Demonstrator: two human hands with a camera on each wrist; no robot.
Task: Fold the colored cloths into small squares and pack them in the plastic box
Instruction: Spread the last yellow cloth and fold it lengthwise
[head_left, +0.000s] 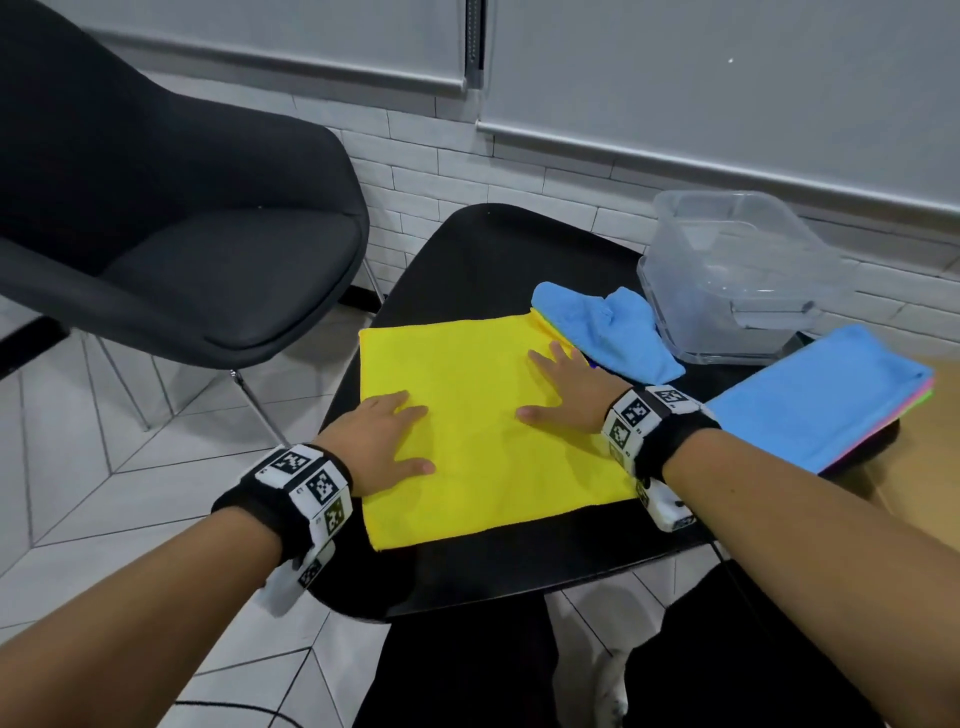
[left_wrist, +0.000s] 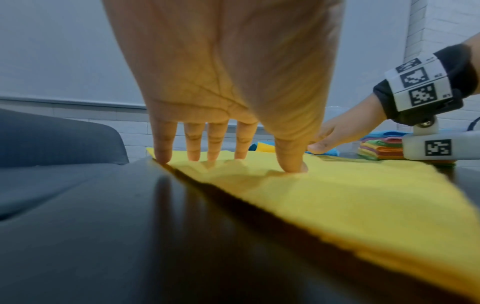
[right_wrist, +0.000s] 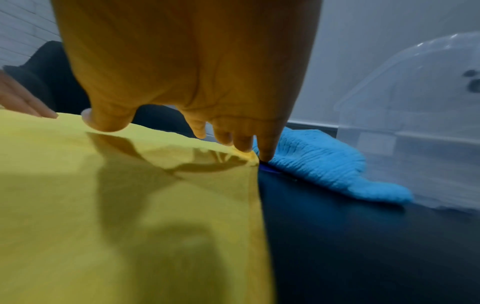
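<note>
On the black tabletop (head_left: 498, 249), the clear plastic box (head_left: 727, 280) stands far right. The flat yellow cloth (head_left: 467, 431) lies centre; the left hand (head_left: 384, 441) and right hand (head_left: 571, 389) press it, each grip wide, fingers spread.

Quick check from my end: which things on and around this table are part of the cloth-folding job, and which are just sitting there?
Part of the job:
yellow cloth, flat under left hand and right hand
loose blue cloth
stack of cloths, blue on top
plastic box

Just there:
black chair
black table
</note>
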